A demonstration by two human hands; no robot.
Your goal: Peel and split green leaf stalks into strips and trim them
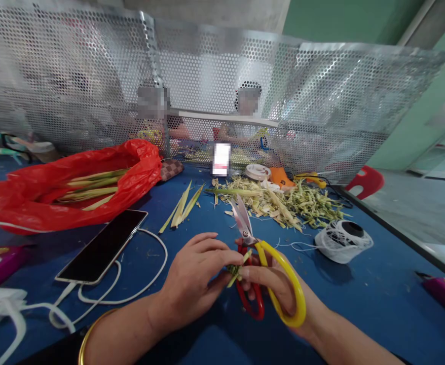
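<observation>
Between my fingertips is a small green woven piece of leaf strips (233, 269), with pale strip ends sticking out. My left hand (203, 268) pinches it from the left. My right hand (270, 279) has its thumb and fingertips at the piece's right side and also carries scissors (246, 234) with one yellow and one red handle. The scissors' blades are slightly apart and point away from me. Fingers hide much of the woven piece. Several pale green leaf strips (184, 207) lie on the blue table just beyond my left hand.
A red plastic bag (139, 157) of long leaves stands at the left, near a phone (103, 248) on a white cable. Leaf scraps (279, 203) are heaped beyond the scissors. White thread spool (344, 241) sits at right. A perforated metal screen (207, 66) crosses behind, with people beyond it.
</observation>
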